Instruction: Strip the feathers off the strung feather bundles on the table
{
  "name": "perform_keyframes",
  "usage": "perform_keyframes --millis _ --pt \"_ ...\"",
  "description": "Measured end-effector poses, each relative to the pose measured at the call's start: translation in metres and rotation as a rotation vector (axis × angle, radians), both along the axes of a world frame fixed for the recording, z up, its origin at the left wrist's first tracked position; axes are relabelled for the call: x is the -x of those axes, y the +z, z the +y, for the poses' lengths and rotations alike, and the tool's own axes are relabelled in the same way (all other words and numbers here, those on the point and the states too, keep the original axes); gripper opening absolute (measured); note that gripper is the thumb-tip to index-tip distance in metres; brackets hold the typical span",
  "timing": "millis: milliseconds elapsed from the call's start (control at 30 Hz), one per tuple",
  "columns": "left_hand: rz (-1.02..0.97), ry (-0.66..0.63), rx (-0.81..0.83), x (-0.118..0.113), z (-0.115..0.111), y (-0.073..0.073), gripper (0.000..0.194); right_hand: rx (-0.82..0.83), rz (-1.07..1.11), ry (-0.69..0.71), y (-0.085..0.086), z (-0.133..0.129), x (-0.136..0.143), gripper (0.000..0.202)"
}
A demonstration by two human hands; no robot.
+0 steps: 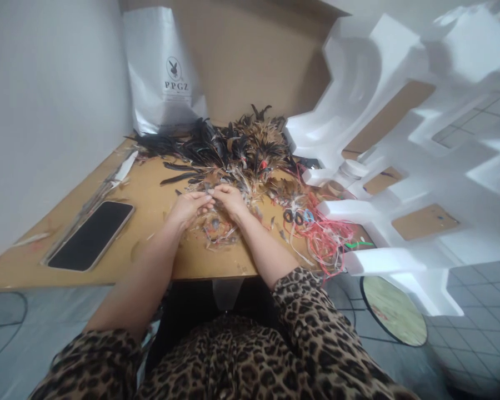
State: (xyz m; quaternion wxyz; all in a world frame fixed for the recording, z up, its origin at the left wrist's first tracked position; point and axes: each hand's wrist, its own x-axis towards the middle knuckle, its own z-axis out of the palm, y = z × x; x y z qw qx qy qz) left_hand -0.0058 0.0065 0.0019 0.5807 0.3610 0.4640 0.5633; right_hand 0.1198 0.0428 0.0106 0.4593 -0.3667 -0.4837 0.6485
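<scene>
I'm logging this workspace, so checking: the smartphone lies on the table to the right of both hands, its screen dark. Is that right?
Not quite: the head view shows the smartphone to the left of both the left hand and the right hand. It does lie on the table, screen dark.

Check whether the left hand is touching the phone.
Apart. The head view shows a bare stretch of tabletop between the left hand and the phone.
</scene>
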Motion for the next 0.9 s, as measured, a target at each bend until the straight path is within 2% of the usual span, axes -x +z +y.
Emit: perform_keyframes --millis 133,267,367,467,567,700,800,900 --pt "-0.009 -0.007 0.0 0.002 0.002 -0.005 0.016 -0.005 0.011 -0.04 0.001 -0.004 0.003 0.029" --pt "0.017 -0.005 -0.026 0.004 0.003 -0.008 0.019 0.037 0.018 0.03 -0.001 -0.003 0.005 0.03" --pt "-0.023 0.066 -0.043 0.008 0.005 -0.006 0.016 -0.064 -0.068 -0.018 -0.003 0.005 0.002 0.027" --pt "-0.148 0.199 -0.043 0.016 0.008 -0.003 0.01 -0.306 -0.286 -0.141 -0.005 0.017 -0.008 0.019" --pt "-0.245 0.304 -0.041 0.022 0.012 -0.002 0.006 -0.455 -0.693 -0.111 -0.002 0.024 -0.018 0.016" --pt "-0.298 0.36 -0.052 0.024 0.014 -0.006 0.005 -0.532 -1.18 0.022 0.013 0.018 -0.014 0.016" --pt "-0.309 0.356 -0.058 0.024 0.015 -0.008 0.005 -0.537 -1.373 0.044 0.023 0.014 0.001 0.021" --pt "-0.317 0.359 -0.053 0.024 0.016 -0.009 0.003 -0.519 -1.467 0.036 0.021 0.016 0.016 0.028"
